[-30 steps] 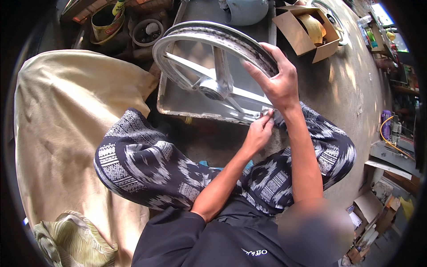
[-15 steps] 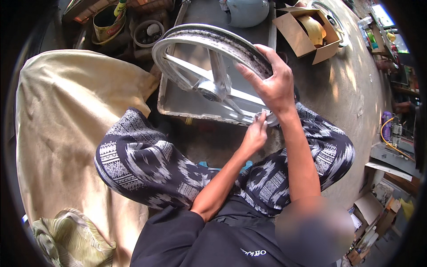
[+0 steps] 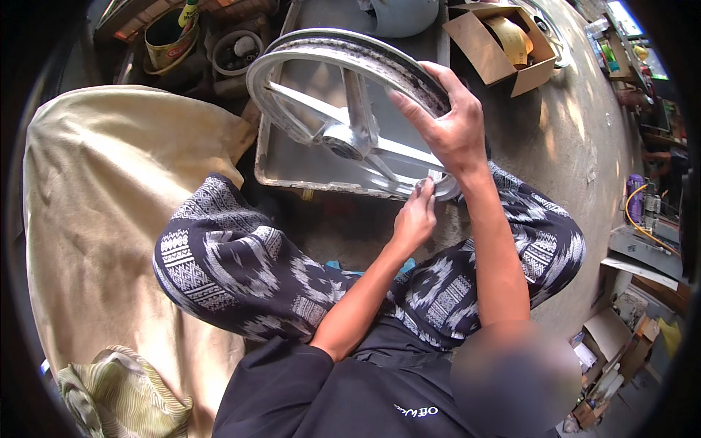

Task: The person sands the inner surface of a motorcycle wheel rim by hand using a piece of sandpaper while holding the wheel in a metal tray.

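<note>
Head camera is showing the left hand (image 3: 415, 219) pinching a small pale piece (image 3: 434, 176) between thumb and fingertips, just at the near right part of a spoked metal wheel (image 3: 342, 139); what the piece is, the view is not telling. The right hand (image 3: 460, 131) is clasping the same wheel higher on its right side, thumb lying over the side of the rim and fingers reaching around its outer channel.

Rubbing or wiping the rim is seeming to be the step in hand. Doing it well would be calling for a firm right hand, light even pressure following the curve, and fingertips keeping off the rim's lip and the spoke roots, where they could be catching.

The wheel is tilting above the shallow tray (image 3: 321, 186), its near part overlapping the tray's worn front edge; whether it is resting there, I cannot tell. Turning it could be knocking that edge, or the rounded grey-blue shell (image 3: 405, 16) at the tray's far end. Patterned trousers (image 3: 219, 248) are hemming in the left forearm on both sides, while concrete floor (image 3: 577, 160) is giving the right elbow more room, with a cardboard box (image 3: 537, 77) standing beyond.
</note>
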`<control>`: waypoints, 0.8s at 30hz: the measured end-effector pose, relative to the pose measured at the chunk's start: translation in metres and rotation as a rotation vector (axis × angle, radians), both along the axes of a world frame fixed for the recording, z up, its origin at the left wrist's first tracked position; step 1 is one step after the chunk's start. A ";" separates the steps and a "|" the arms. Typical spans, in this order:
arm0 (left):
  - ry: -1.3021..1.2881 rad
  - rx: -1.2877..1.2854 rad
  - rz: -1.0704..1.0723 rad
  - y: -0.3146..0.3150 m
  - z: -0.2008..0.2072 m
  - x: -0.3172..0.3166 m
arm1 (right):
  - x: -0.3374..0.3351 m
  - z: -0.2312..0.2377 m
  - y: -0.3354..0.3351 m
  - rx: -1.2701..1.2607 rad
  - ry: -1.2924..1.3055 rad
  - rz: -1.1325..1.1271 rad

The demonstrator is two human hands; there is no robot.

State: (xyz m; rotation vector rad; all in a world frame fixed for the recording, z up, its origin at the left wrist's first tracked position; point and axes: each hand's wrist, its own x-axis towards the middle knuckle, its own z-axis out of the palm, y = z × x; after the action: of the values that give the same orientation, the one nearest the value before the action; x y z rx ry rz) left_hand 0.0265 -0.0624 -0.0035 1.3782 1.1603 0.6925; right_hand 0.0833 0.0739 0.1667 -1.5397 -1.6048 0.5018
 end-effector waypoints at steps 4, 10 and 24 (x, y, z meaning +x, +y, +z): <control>0.014 0.068 0.022 -0.003 -0.019 0.003 | -0.001 -0.004 0.001 0.002 0.046 0.010; 0.137 -0.115 -0.049 0.000 0.002 -0.004 | 0.002 -0.005 -0.002 0.015 -0.017 0.009; 0.121 -0.122 -0.011 -0.013 -0.011 0.005 | -0.004 -0.010 -0.002 0.090 -0.051 0.024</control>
State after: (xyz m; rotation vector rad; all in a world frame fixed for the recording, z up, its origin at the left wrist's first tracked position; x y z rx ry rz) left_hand 0.0318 -0.0749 -0.0147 1.3368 1.2685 0.5277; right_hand 0.0795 0.0723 0.1563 -1.4782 -1.6640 0.4001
